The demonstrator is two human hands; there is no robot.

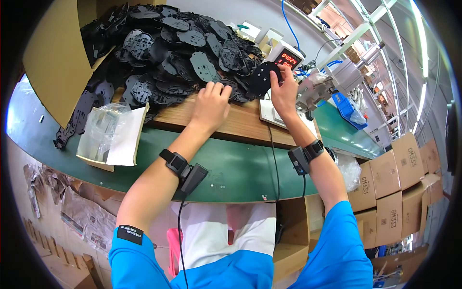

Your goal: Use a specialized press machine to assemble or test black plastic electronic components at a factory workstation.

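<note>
A large heap of black moulded plastic parts [191, 38], rounded plates with small holes, covers the wooden board [245, 120] ahead of me. At the heap's front edge is my left hand [211, 103], its fingers curled down among the parts; their tips are hidden, so any grip there cannot be made out. Raised at the right of the heap, my right hand [286, 92] pinches a black oval plastic plate [263, 79] by its right edge between thumb and fingers. Small holes show on that plate's face. Beside it stands a white device with a red digital display [287, 58].
An opened cardboard box [53, 79] borders the heap on the left. A small carton with clear plastic bags [127, 144] sits on the green table [231, 166]. Machinery [322, 86] and a blue bin [346, 111] stand right. Cables hang from both wrists; cartons [385, 188] are stacked lower right.
</note>
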